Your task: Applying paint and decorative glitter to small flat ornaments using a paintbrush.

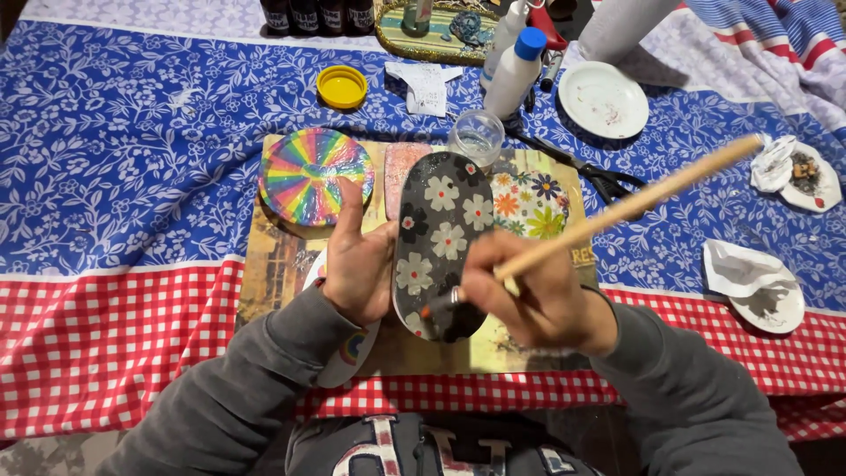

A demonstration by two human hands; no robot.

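Black floral oval plaque: your left hand open, steadying its edge; right hand gripping wooden brush. Keep strokes light near lower end.

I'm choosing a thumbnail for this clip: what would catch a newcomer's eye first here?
First, the dark oval board with white and orange flowers at centre, steadied by the left hand while the right hand works a long wooden-handled brush at its lower end. Next, the round rainbow-striped disc just left of it, and the blue floral tablecloth with a red gingham border beneath everything.
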